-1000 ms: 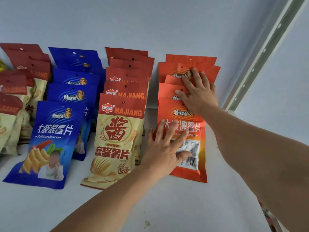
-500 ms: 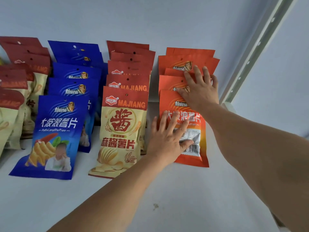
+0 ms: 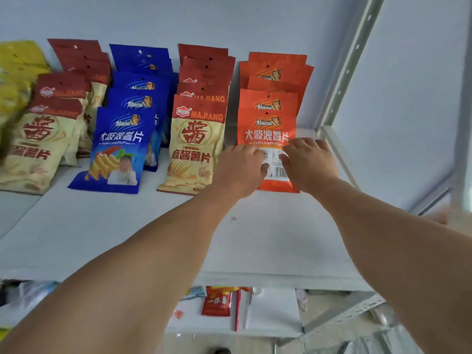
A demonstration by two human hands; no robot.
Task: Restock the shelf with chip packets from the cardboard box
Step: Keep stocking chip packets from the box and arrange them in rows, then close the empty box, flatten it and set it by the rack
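Rows of chip packets lean back on a white shelf (image 3: 255, 238). The rightmost row is orange, and its front orange chip packet (image 3: 265, 129) stands upright. My left hand (image 3: 240, 172) grips that packet's lower left edge, while my right hand (image 3: 309, 164) grips its lower right edge; between them the white label and barcode show. Left of it are a beige-and-red row (image 3: 196, 139), a blue row (image 3: 120, 144) and another beige-and-red row (image 3: 38, 144). The cardboard box is out of view.
Yellow packets (image 3: 18, 62) lie at the far left, blurred. A perforated metal upright (image 3: 344, 67) bounds the shelf just right of the orange row. Bare shelf board lies in front of the packets. On the shelf below sits a small red packet (image 3: 217, 302).
My right hand has come down from the rear orange packets to the front one. My left hand has slid to its lower left edge. The view has pulled back, showing the shelf's front edge.
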